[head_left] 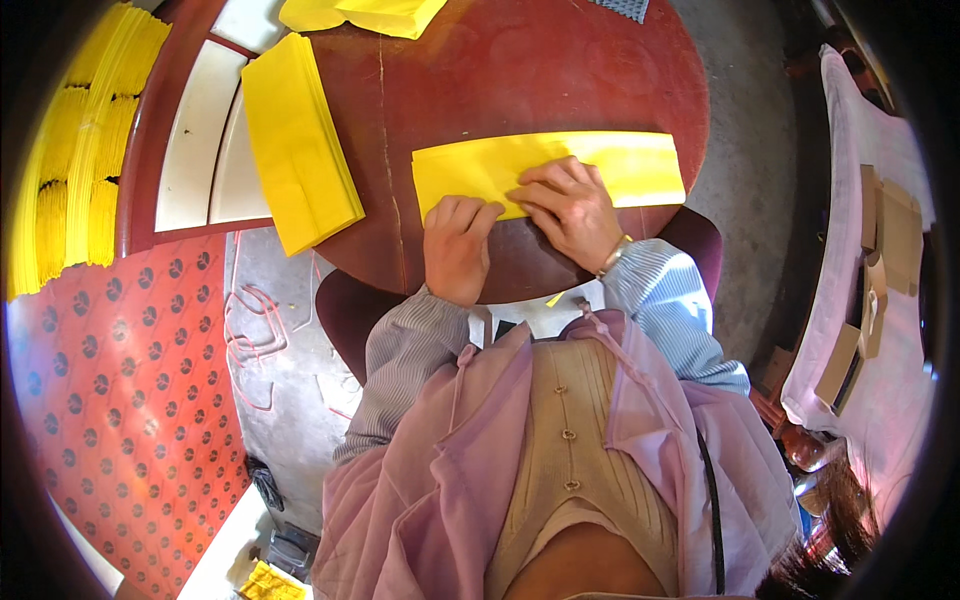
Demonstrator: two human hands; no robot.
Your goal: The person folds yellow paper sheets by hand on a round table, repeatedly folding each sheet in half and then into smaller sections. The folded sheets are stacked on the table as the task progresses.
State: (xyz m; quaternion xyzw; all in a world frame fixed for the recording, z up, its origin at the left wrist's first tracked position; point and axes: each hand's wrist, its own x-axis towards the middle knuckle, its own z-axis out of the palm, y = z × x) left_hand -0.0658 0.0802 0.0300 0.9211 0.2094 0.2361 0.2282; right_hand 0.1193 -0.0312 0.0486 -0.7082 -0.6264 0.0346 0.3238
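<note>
A long yellow folded sheet (620,165), paper or thin cloth, lies crosswise near the front edge of the round red-brown table (520,80). My left hand (457,247) is at its near edge toward the left end, fingers curled closed over that edge. Just to the right, my right hand (572,212) lies on the sheet's middle with bent fingers, gripping near the same edge. Both thumbs are partly hidden. To the left, a thick stack of yellow folded sheets (300,145) lies slantwise, overhanging the table's left side.
More yellow folded pieces (385,12) lie at the table's far side, near a grey textured item (625,8). Tall yellow stacks (85,150) stand at far left above a red patterned sheet (130,390). A cloth-covered surface at right (850,230) bears cardboard pieces (895,235). Pinkish cord (255,320) lies on the floor.
</note>
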